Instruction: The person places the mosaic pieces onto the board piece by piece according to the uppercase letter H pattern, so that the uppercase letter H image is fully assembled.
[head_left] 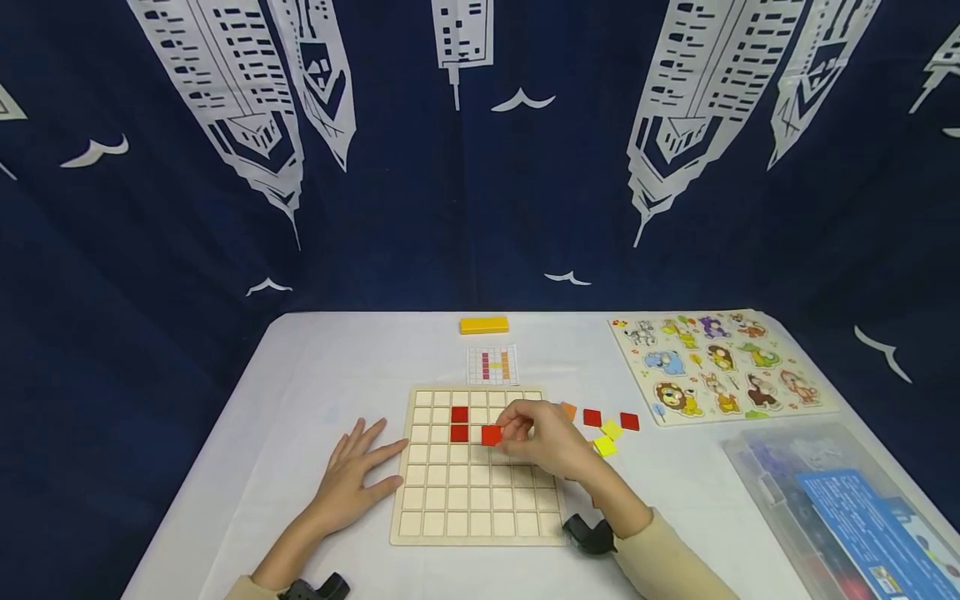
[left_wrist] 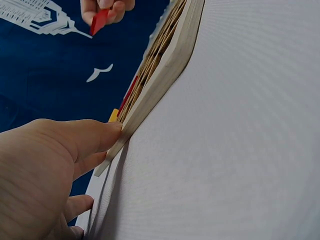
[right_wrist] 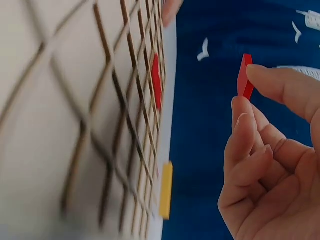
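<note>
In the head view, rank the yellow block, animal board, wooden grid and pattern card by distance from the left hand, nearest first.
1. Wooden grid, left hand at its left edge
2. Pattern card, beyond the grid
3. Yellow block, behind the card
4. Animal board, far right

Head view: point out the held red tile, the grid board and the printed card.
Held red tile (head_left: pixel 491 435), head view: middle of its face.
Grid board (head_left: pixel 480 499), head view: an unfilled square, lower part.
Printed card (head_left: pixel 492 365), head view: around its middle.

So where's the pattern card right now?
In the head view, the pattern card lies near the middle, just beyond the grid board and in front of the yellow block.
</note>
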